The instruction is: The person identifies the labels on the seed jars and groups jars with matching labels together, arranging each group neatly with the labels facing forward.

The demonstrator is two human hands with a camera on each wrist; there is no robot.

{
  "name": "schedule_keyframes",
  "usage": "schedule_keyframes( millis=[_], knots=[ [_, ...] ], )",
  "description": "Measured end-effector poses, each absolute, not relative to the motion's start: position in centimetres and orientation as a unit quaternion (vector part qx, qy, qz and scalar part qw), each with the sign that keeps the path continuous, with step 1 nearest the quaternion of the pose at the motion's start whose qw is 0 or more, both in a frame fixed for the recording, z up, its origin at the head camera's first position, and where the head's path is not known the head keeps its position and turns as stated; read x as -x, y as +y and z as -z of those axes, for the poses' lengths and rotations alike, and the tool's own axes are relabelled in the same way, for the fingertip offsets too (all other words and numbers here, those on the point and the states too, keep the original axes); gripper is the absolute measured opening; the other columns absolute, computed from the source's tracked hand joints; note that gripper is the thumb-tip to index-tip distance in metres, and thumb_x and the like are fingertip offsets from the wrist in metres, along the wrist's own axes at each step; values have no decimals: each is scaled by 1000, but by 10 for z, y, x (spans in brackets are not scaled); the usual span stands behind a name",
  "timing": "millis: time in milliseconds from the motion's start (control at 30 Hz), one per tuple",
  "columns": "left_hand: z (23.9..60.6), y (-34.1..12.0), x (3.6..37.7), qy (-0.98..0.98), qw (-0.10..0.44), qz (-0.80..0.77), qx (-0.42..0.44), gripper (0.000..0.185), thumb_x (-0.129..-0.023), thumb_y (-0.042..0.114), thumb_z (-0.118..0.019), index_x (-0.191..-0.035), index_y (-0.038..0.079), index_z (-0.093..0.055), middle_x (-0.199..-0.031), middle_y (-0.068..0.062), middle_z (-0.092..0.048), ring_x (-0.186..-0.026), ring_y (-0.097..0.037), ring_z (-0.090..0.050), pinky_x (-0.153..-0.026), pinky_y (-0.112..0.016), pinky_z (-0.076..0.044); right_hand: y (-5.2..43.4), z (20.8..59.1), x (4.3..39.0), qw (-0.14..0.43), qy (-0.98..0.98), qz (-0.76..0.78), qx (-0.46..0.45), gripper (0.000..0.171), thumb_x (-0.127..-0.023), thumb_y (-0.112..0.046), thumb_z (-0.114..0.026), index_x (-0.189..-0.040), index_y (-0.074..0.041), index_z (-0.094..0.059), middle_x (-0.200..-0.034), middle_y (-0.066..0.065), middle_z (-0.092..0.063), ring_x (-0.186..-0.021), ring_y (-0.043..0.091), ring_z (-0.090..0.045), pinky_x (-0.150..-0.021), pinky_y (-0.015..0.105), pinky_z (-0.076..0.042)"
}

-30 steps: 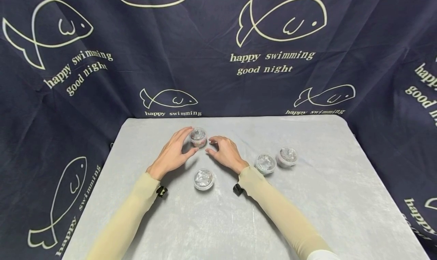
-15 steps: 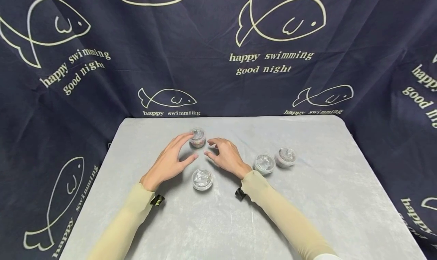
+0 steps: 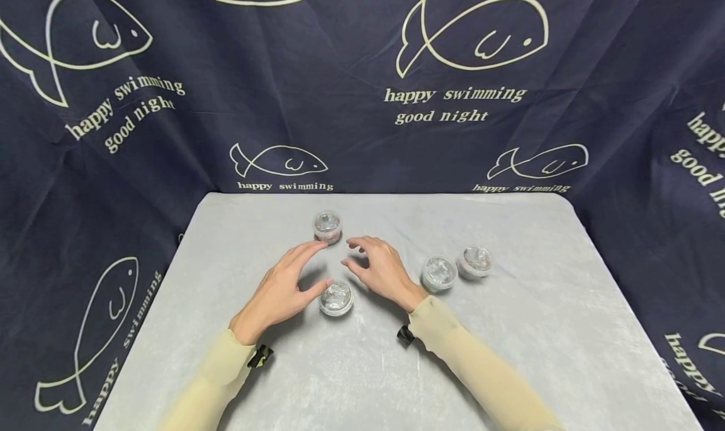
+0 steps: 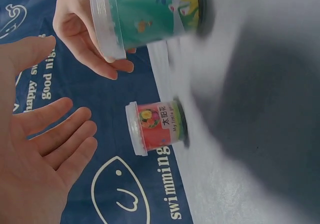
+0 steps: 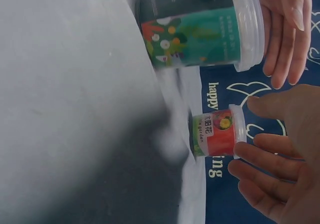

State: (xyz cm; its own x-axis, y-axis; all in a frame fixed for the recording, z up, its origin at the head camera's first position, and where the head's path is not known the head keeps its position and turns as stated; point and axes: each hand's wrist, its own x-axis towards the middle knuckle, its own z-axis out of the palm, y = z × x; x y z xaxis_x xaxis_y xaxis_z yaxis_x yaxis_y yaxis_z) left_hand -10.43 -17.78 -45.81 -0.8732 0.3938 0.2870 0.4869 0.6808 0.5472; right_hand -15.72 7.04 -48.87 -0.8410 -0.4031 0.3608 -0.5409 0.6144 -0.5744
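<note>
A small red tub (image 3: 327,227) with a clear lid stands upright toward the back of the table, flower pictures on its label (image 4: 155,126). Closer in is a green tub (image 3: 337,299), whose printed side (image 5: 200,34) fills the top of the right wrist view. My left hand (image 3: 280,289) hovers to the left between these two tubs, fingers spread and holding nothing. Its thumb overlaps the green tub's rim in the head view but is apart from it in the left wrist view. Opposite, my right hand (image 3: 385,270) hovers with loosely bent, unoccupied fingers.
Two more clear-lidded tubs stand close together at the right, one (image 3: 438,274) beside my right wrist and another (image 3: 474,262) just beyond it. A grey cloth covers the table (image 3: 510,355). Dark blue fish-print curtains (image 3: 362,104) enclose its back and sides.
Both hands have drawn back from the red tub toward me, the left one further. The red tub, which the left fingers were beside, stays in place. The other tubs have not moved.
</note>
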Motion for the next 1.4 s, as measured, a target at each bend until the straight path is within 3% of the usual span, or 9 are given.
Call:
schedule_keyframes(
  millis=[533,1000,1400],
  knots=[
    [469,-169,71,-901,92,343,247,71,-94,37,-83,-156,17,-54,-163,5,-48,-150,-24,-47,-117,-56,-46,86,487,129,114,-891,-347,-271,43,-97,-28,-82,-133,-7,-72,-125,7,-76,-112,25,-72,-99,45,-59],
    [474,-168,60,-908,121,314,247,81,-88,41,-88,-155,12,-55,-163,-4,-49,-147,-30,-50,-114,-57,-48,93,489,114,135,-885,-355,-271,43,-94,-27,-85,-132,-8,-73,-121,5,-77,-111,24,-72,-99,44,-59],
    [482,-165,60,-926,73,286,238,90,-86,49,-88,-159,13,-49,-159,-10,-52,-145,-31,-52,-114,-58,-49,97,496,107,121,-884,-367,-265,43,-95,-28,-84,-131,-8,-73,-120,6,-77,-104,26,-73,-93,45,-60]
  ],
)
